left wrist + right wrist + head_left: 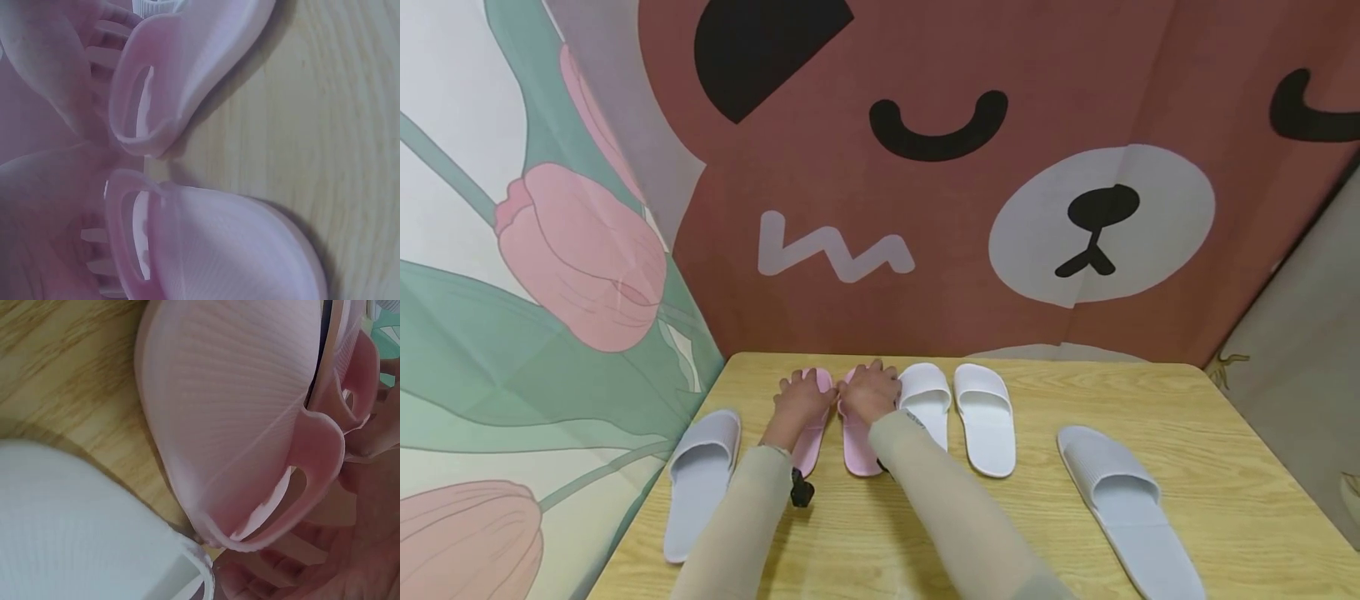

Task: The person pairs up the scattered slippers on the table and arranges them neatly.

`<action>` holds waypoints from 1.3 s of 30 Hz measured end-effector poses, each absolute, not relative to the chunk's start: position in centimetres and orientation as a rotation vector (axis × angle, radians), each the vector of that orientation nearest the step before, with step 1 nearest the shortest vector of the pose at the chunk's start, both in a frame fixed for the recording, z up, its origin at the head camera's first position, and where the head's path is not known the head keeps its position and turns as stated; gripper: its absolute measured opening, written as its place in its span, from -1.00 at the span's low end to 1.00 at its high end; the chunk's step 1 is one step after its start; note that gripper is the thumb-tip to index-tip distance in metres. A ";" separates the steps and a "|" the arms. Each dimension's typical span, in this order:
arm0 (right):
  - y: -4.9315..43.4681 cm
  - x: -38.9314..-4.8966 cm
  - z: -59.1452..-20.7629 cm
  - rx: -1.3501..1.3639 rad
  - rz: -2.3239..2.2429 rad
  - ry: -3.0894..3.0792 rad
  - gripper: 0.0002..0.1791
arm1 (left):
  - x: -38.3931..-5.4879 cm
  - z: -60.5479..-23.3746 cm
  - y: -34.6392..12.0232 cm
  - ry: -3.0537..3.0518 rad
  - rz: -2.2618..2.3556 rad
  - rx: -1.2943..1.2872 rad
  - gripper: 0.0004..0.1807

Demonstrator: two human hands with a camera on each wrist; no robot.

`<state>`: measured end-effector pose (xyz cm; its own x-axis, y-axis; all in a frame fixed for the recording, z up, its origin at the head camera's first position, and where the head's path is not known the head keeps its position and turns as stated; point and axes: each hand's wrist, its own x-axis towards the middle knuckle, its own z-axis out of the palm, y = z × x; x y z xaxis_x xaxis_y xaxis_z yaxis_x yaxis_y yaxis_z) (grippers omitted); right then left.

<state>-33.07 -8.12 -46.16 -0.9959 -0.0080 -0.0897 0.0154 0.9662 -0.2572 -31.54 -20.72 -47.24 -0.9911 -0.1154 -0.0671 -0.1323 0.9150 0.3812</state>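
Hands (801, 402) (871, 393) spread over ribbed pink slippers (857, 446), rounded white slippers (990, 431) beside, pale wood-grain tabletop (1052, 500) beneath.

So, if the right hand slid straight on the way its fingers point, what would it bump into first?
Probably the bear wall, just behind the table; how much gap lies before the right hand is hard to judge.

Looking across all three views now, and can't read a single word, label, brand, number or sign.
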 end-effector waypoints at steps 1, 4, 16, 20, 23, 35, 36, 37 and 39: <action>-8.0 -33.1 -46.1 -0.002 -0.402 3.034 -0.31 | -31.6 -47.2 -20.7 3.036 0.603 -0.192 -0.14; -7.6 -33.0 -45.9 -0.018 -0.425 3.062 -0.33 | -31.7 -47.2 -20.7 3.047 0.581 -0.178 -0.15; -6.8 -32.9 -45.5 -0.020 -0.459 3.078 -0.36 | -31.5 -46.7 -20.7 3.066 0.592 -0.166 -0.22; -6.4 -33.0 -45.2 -0.031 -0.462 3.070 -0.35 | -31.6 -46.6 -20.8 3.066 0.589 -0.169 -0.23; -6.2 -33.0 -44.8 -0.043 -0.482 3.078 -0.36 | -31.7 -46.4 -20.9 3.069 0.577 -0.159 -0.23; -5.8 -32.9 -43.6 -0.050 -0.424 3.051 -0.34 | -31.2 -45.9 -21.3 3.069 0.528 -0.119 -0.21; -5.8 -32.9 -43.5 -0.058 -0.418 3.054 -0.34 | -31.1 -45.8 -21.3 3.068 0.528 -0.117 -0.21; -5.7 -32.9 -43.4 -0.068 -0.415 3.058 -0.34 | -31.1 -45.7 -21.3 3.068 0.527 -0.115 -0.21; -5.4 -32.8 -43.2 -0.082 -0.408 3.063 -0.32 | -30.9 -45.5 -21.3 3.069 0.531 -0.110 -0.22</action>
<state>-32.81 -5.42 -43.20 -0.9973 -0.0593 -0.0429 -0.0460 0.9638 -0.2626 -30.94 -21.27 -45.53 -0.9972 -0.0649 -0.0370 -0.0736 0.9395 0.3345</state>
